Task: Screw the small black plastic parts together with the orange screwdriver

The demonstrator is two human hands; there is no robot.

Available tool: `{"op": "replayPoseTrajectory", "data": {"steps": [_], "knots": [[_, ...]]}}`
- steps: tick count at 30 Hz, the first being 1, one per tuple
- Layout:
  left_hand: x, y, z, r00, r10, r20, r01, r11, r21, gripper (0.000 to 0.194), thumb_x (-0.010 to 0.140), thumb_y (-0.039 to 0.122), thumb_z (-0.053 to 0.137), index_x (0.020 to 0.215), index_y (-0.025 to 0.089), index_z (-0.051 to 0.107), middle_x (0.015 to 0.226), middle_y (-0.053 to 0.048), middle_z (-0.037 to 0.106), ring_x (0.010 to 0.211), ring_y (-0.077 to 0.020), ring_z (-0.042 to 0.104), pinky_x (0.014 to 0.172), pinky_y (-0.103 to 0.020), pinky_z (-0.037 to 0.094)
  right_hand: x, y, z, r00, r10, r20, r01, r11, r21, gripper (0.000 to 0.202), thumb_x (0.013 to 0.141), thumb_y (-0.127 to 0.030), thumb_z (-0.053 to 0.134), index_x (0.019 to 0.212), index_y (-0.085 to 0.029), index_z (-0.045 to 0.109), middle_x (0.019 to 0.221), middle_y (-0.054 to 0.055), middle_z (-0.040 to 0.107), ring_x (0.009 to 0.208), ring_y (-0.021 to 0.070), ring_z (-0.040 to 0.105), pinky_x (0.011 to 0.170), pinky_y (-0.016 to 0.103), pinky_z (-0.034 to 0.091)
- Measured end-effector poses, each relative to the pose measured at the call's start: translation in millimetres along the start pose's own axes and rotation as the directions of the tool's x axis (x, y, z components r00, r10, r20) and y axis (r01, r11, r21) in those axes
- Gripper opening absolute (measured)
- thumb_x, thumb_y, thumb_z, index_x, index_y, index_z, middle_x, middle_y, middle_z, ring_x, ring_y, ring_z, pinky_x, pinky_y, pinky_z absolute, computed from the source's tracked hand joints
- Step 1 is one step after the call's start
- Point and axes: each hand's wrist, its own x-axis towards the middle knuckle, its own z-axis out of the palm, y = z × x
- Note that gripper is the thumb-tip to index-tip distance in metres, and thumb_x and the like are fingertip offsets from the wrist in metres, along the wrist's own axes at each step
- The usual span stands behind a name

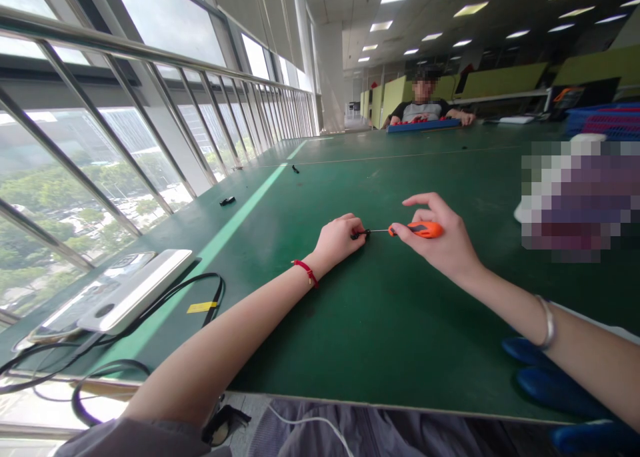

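Small black part, frame centre | your left hand pinches it | your right hand, right of centre, closes round the orange screwdriver, tip at the part | align the shaft squarely, brace the part, press lightly.

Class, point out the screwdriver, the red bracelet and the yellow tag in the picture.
Screwdriver (427, 229): head view, on its orange handle.
Red bracelet (305, 268): head view, on its band.
Yellow tag (201, 307): head view, on its flat face.
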Motion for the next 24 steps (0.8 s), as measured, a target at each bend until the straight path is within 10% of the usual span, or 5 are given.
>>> {"op": "replayPoseTrajectory", "data": {"steps": [24], "knots": [[0.3, 0.0, -0.2, 1.000, 0.006, 0.006, -0.006, 1.000, -0.001, 0.014, 0.078, 0.024, 0.053, 0.080, 0.019, 0.066, 0.089, -0.002, 0.065, 0.076, -0.0153, 0.061, 0.063, -0.025, 0.045, -0.5, -1.9, -0.3, 0.999, 0.008, 0.039, -0.008, 1.000, 0.002, 0.023, 0.075, -0.038, 0.066, 0.092, -0.023, 0.060, 0.071, 0.000, 0.062, 0.058, 0.0158, 0.059, 0.057, 0.028, 0.046]]}}
